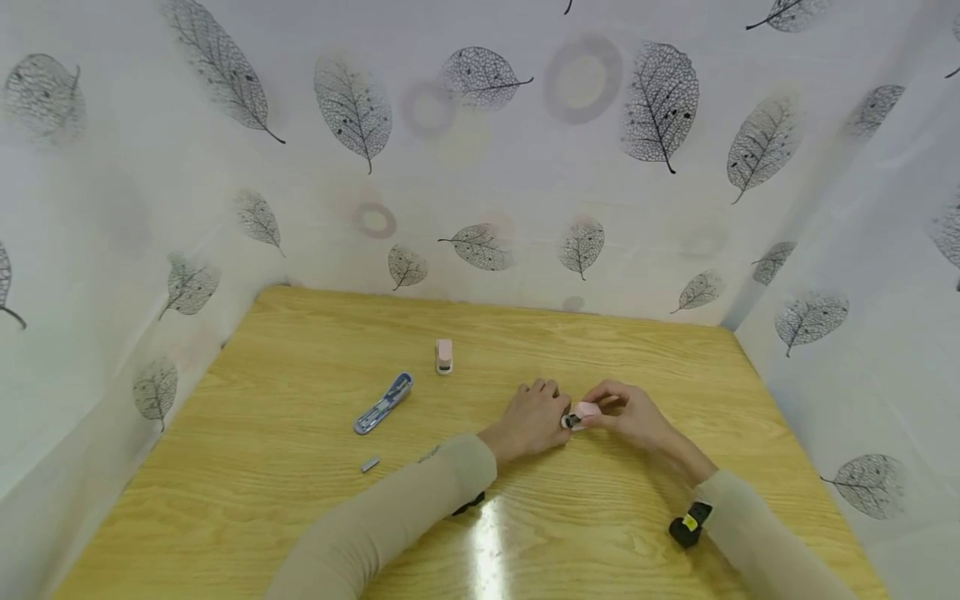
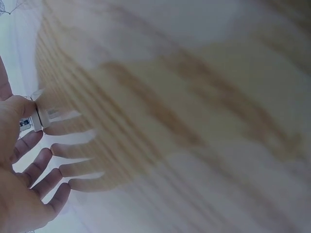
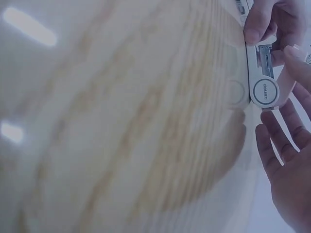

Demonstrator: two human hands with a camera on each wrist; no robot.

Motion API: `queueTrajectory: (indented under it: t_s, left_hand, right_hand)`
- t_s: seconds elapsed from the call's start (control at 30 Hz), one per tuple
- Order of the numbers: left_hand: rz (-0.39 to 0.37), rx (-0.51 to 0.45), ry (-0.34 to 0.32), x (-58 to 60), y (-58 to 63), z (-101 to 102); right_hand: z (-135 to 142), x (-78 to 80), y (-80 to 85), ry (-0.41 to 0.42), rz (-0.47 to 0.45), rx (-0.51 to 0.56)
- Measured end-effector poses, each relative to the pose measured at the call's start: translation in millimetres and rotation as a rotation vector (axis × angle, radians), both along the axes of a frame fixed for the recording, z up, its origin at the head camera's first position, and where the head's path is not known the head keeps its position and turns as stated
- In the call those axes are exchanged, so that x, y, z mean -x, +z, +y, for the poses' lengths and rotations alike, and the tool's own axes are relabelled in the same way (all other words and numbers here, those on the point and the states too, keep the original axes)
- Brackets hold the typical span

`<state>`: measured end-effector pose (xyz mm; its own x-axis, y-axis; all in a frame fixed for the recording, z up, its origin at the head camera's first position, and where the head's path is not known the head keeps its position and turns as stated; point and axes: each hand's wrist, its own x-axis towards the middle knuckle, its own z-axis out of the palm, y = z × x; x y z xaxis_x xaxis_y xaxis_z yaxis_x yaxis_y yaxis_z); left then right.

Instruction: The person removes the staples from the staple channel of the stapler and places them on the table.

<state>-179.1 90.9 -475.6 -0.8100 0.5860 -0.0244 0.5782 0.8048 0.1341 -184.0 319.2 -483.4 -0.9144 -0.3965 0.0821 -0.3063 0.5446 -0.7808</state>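
A small pink-and-white stapler [image 1: 587,410] sits on the wooden table between both hands. In the right wrist view the stapler [image 3: 265,91] has its pink top raised off the white base, baring the metal staple channel. My left hand [image 1: 534,418] holds the base at its front end with thumb and index finger. The other left fingers touch the tabletop, as the left wrist view shows. From the other side, my right hand [image 1: 636,418] pinches the pink top between thumb and index finger, its remaining fingers spread below.
A second pink-and-white stapler [image 1: 444,356] stands farther back, left of the hands. A long blue item [image 1: 382,404] with metallic parts lies to its front left. Nearer me is a short grey strip [image 1: 370,464]. Leaf-patterned curtains [image 1: 480,247] border the table [image 1: 247,500].
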Motion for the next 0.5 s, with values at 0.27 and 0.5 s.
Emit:
queueTrajectory:
  t_s: [0.27, 0.5]
  left_hand:
    - [0.000, 0.005, 0.000, -2.0, -1.2, 0.9]
    - [0.012, 0.011, 0.012, 0.0, -2.9, 1.8]
  right_hand:
    - [8.4, -7.0, 5.1, -0.041, 0.031, -0.013]
    - [14.7, -7.3, 3.0, -0.088, 0.048, 0.016]
